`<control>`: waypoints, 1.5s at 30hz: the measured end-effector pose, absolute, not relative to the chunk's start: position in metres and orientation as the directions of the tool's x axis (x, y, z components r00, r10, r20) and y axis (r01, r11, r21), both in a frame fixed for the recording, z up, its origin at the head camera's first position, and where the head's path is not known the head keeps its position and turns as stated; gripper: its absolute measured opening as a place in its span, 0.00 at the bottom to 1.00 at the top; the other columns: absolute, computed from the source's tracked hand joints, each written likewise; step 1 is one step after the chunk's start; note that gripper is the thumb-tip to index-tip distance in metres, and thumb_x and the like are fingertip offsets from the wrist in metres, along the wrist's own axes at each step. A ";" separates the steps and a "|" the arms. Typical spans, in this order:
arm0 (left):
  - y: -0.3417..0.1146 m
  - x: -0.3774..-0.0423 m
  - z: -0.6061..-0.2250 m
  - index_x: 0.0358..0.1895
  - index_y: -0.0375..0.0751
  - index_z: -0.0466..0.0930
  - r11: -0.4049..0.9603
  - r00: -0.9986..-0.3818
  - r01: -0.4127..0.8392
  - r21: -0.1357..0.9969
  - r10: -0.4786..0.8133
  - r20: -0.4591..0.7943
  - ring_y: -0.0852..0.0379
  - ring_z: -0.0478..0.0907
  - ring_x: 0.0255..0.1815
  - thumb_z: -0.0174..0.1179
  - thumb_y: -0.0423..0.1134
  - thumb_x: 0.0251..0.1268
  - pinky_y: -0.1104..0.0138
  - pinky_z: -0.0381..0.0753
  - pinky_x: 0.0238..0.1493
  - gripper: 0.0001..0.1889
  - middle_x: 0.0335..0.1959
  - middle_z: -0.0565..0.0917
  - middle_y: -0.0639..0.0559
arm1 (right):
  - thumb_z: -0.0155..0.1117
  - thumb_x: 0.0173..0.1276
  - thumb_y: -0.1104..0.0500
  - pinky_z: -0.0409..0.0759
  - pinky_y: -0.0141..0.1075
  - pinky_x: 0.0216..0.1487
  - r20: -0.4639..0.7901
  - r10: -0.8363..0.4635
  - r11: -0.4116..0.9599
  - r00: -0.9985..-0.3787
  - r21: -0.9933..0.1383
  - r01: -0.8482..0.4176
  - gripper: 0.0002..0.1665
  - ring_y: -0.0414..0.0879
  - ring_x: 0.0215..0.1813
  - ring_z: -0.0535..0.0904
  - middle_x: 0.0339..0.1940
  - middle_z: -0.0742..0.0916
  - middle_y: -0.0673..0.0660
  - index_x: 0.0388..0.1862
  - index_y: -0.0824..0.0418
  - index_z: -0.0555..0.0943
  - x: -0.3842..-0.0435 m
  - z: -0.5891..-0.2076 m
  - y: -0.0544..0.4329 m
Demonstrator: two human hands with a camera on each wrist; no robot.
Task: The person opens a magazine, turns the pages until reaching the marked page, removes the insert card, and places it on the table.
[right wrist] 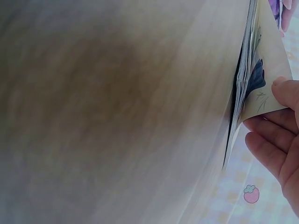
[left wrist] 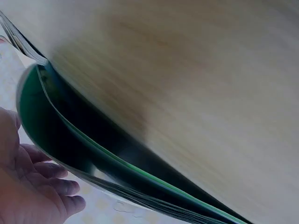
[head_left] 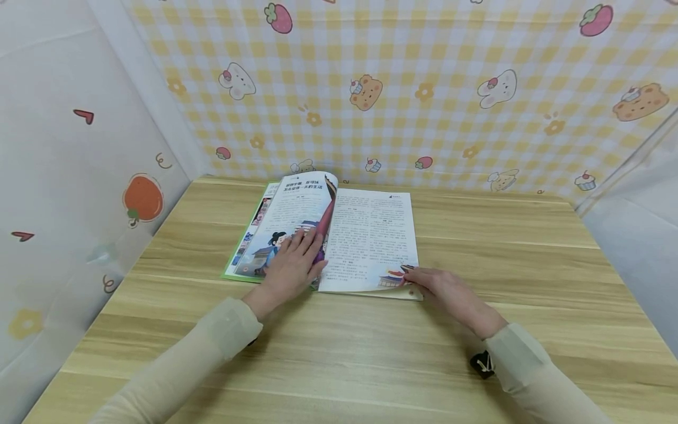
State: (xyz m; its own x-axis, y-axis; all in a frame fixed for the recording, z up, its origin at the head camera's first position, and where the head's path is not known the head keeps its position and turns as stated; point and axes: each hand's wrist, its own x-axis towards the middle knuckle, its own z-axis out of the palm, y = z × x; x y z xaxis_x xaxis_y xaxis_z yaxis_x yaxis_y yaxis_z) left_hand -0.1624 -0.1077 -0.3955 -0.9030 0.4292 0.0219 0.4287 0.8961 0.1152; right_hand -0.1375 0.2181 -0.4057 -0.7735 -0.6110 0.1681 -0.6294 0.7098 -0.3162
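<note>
An illustrated magazine (head_left: 365, 235) lies spread on the table in the head view, with Chinese text and drawings of palace roofs. My left hand (head_left: 293, 262) rests on its left page near the spine, fingers extended over a drawn figure. In the left wrist view the left hand (left wrist: 35, 186) is beside the curved pages, above the green cover (left wrist: 88, 135). At the lower right corner, my right hand (head_left: 450, 294) pinches a page. The right wrist view shows the right thumb (right wrist: 285, 91) on one side of that page (right wrist: 271, 60) and the fingers on the other.
The wooden table (head_left: 339, 353) stretches around the magazine on all sides. Behind it hangs a yellow checked cloth (head_left: 402, 135) with cartoon prints, and a white printed sheet (head_left: 69, 176) borders the left. A small black item (head_left: 482, 365) sits at the right wrist.
</note>
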 end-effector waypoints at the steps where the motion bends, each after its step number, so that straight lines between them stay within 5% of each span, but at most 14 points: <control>1: -0.105 -0.162 -0.395 0.73 0.37 0.54 0.892 -0.897 0.440 0.101 0.441 0.022 0.42 0.47 0.75 0.41 0.52 0.74 0.49 0.48 0.73 0.31 0.75 0.52 0.42 | 0.63 0.62 0.68 0.79 0.48 0.51 0.173 -0.609 0.709 -0.774 -0.318 -0.629 0.17 0.54 0.54 0.81 0.53 0.84 0.59 0.51 0.61 0.82 -0.137 -0.405 0.218; 14: -0.054 -0.140 -0.403 0.68 0.35 0.63 0.745 -0.754 0.648 0.158 0.656 0.000 0.46 0.59 0.72 0.43 0.51 0.74 0.55 0.58 0.70 0.29 0.70 0.64 0.42 | 0.64 0.61 0.67 0.81 0.47 0.48 0.228 -0.596 0.709 -0.770 -0.302 -0.637 0.17 0.53 0.50 0.83 0.51 0.85 0.60 0.50 0.60 0.83 -0.137 -0.404 0.218; 23: -0.036 -0.140 -0.404 0.68 0.35 0.63 0.736 -0.737 0.652 0.180 0.672 -0.076 0.47 0.60 0.71 0.43 0.52 0.74 0.57 0.59 0.71 0.29 0.70 0.64 0.42 | 0.64 0.62 0.67 0.81 0.46 0.47 0.244 -0.572 0.722 -0.783 -0.303 -0.622 0.16 0.53 0.49 0.83 0.50 0.86 0.59 0.50 0.59 0.83 -0.137 -0.406 0.218; 45: -0.011 -0.144 -0.402 0.65 0.38 0.68 0.714 -0.717 0.687 0.133 0.696 -0.032 0.48 0.68 0.67 0.47 0.44 0.73 0.60 0.68 0.65 0.22 0.66 0.70 0.43 | 0.65 0.61 0.66 0.82 0.45 0.44 0.301 -0.561 0.710 -0.771 -0.305 -0.635 0.15 0.51 0.47 0.84 0.46 0.87 0.57 0.47 0.59 0.84 -0.136 -0.406 0.217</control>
State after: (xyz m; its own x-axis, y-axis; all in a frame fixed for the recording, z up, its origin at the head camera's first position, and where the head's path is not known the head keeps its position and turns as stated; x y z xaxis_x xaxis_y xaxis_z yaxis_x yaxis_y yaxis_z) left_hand -0.1443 -0.0114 -0.4023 -0.7172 0.6961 -0.0319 0.6872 0.7142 0.1328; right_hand -0.1361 0.2169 -0.4058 -0.7713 -0.5609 0.3009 -0.6351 0.7097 -0.3050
